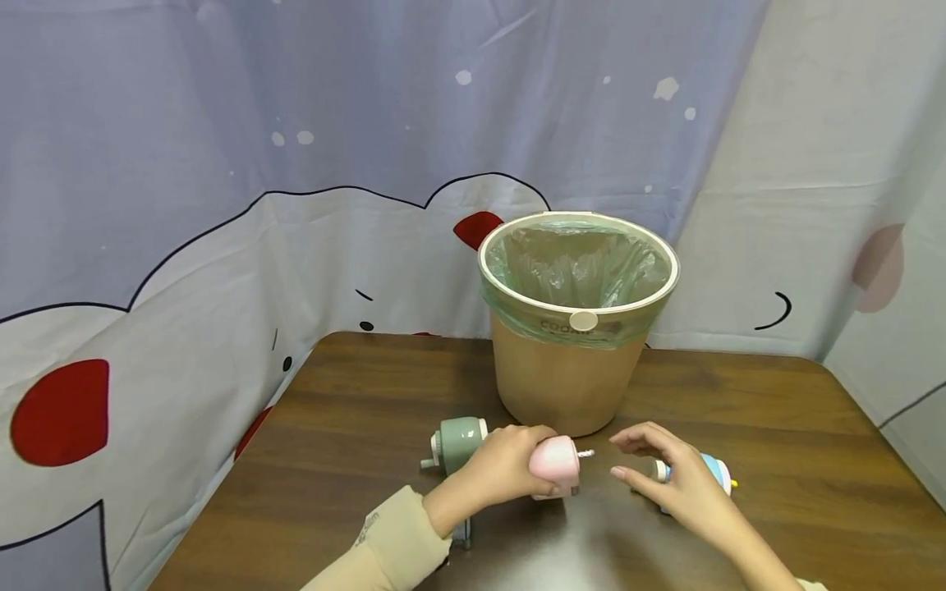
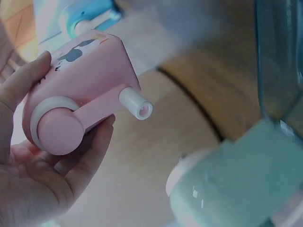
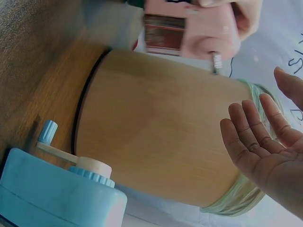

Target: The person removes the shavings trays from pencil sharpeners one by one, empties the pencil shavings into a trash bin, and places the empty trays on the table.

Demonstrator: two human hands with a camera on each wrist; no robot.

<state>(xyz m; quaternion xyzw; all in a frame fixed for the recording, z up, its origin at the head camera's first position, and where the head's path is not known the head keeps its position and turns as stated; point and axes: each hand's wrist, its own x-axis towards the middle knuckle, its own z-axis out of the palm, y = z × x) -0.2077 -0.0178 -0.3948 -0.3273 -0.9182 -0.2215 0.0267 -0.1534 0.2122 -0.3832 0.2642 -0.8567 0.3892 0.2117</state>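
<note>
Two bare hands fill the near part of my head feed, and I see the left hand gripping a pink, rounded crank-handled device in front of the bin, thumb and fingers wrapped about its body. A short patterned stick juts from its front; its pink crank, hidden from me overhead, shows in the left wrist view, while the right wrist view smears the device. The right hand is open, its thumb apart from loosely bent fingers, and it covers much of a light-blue crank-handled device with a yellow tip. Behind the left wrist I get only part of a green crank-handled device; a dark, see-through piece near the cream sleeve I cannot make out. The right sleeve is cut off at the bottom edge. All this sits over a brown wood-grain table with rounded far corners. Farther back stands a tan round bin, its lettering blurred under a green translucent liner. Beyond hangs creased lilac-and-white fabric printed with black lines and red patches.
</note>
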